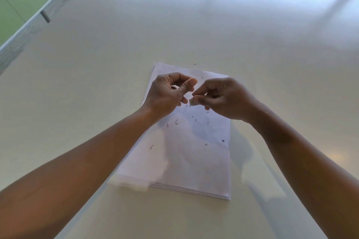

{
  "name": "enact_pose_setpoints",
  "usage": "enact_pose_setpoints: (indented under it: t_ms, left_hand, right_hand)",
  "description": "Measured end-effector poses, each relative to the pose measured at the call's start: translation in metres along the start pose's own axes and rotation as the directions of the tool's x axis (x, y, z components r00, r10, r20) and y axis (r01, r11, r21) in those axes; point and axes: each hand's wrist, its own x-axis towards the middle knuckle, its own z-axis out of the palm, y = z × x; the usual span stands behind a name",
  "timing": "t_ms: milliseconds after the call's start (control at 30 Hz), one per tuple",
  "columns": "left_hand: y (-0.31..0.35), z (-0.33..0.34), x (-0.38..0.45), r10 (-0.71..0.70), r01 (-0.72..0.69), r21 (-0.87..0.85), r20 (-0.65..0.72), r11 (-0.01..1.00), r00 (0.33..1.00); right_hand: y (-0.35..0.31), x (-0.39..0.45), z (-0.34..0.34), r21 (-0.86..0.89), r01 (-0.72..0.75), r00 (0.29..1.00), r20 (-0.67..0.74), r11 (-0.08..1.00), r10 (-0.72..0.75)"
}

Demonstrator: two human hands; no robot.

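Two hands [169,93] [223,100], one eraser [193,102], one paper stack [186,159]

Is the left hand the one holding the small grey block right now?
No, the right hand pinches the small grey block between thumb and fingers; the left hand curls its fingers beside it.

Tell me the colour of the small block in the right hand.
Pale grey-white small rectangular block; head view.

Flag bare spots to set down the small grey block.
Free: white table left and right of the white paper stack, and beyond its far edge. Crowded: stack's upper half, under left hand and right hand, strewn with small dark bits.
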Motion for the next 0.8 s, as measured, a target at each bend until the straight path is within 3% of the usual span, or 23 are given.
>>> enact_pose_setpoints:
  t_ms: [233,500,633,800]
  left_hand:
    - [0.008,0.002,-0.001,-0.004,0.006,0.037,-0.068,0.999,0.998]
    - [0.007,-0.001,-0.014,0.021,-0.018,-0.086,0.035,0.996,0.999]
    - [-0.001,-0.010,-0.016,0.113,-0.113,0.124,0.008,0.986,0.994]
    - [-0.013,-0.024,-0.022,0.232,-0.279,0.392,0.162,0.877,0.959]
  right_hand:
    - [-0.006,-0.010,-0.004,-0.012,0.009,0.999,0.031,1.000,-0.009]
    - [-0.006,-0.021,-0.001,-0.115,-0.006,0.998,0.054,0.993,0.012]
    - [-0.004,-0.023,0.002,-0.158,-0.003,0.999,0.052,0.987,0.012]
    - [0.007,-0.020,0.012,-0.223,0.066,0.997,0.054,0.973,-0.055]
